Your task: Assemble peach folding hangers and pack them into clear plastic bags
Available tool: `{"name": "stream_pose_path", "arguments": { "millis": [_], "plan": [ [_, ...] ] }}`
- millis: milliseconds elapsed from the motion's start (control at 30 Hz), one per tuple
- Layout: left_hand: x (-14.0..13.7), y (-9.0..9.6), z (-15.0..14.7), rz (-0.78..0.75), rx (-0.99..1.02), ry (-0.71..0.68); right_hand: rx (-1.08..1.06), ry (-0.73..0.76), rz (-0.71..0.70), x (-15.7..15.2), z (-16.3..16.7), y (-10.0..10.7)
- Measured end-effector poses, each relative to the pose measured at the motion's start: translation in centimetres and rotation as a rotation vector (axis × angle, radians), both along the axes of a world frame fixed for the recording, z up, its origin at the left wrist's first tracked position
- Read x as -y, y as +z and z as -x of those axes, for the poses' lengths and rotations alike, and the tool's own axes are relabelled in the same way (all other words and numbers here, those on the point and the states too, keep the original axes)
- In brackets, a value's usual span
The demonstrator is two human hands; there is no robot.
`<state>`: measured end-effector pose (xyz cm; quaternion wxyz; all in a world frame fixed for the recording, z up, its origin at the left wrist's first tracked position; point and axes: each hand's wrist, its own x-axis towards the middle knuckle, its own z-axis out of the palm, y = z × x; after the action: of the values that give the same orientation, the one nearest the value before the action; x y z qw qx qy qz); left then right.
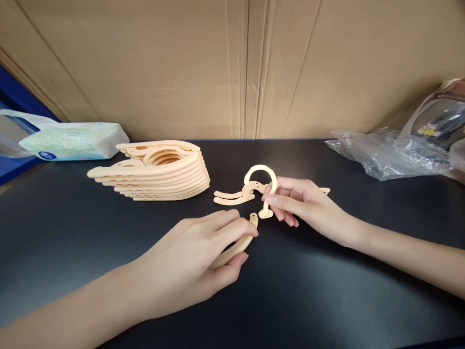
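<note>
My left hand (199, 257) is closed around a cream plastic hanger arm (234, 251), a curved strip with a small hole at its upper tip. Between the thumb and fingers of my right hand (307, 206) is a cream hanger hook (260, 168), its round end pointing down close to the tip of the arm. The two parts look slightly apart. Behind the hook, more loose hanger parts (232, 198) lie on the table, partly covered by my right hand. A neat stack of folded hangers (163, 182) stands at the back left.
The black table (327, 300) backs onto a tall cardboard wall (163, 68). A tissue pack (80, 140) lies at the far left. Crumpled clear plastic (392, 152) and a transparent bag (436, 121) are at the far right.
</note>
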<state>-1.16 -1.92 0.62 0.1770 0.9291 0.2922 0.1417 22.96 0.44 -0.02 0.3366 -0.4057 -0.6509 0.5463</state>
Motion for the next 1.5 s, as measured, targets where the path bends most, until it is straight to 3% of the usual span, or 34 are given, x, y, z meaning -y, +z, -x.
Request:
{"name": "stream_pose_path", "arguments": {
  "millis": [767, 1033, 1500],
  "plan": [
    [-0.54, -0.54, 0.41, -0.096, 0.114, 0.088, -0.113, -0.078, -0.028, 0.29, -0.27, 0.05],
    [-0.63, -0.16, 0.37, -0.162, 0.094, 0.082, -0.165, -0.057, 0.052, 0.02, -0.58, 0.0],
    [-0.87, -0.5, 0.62, -0.114, 0.091, 0.015, -0.195, -0.008, 0.064, -0.13, -0.72, -0.05]
  ]
}}
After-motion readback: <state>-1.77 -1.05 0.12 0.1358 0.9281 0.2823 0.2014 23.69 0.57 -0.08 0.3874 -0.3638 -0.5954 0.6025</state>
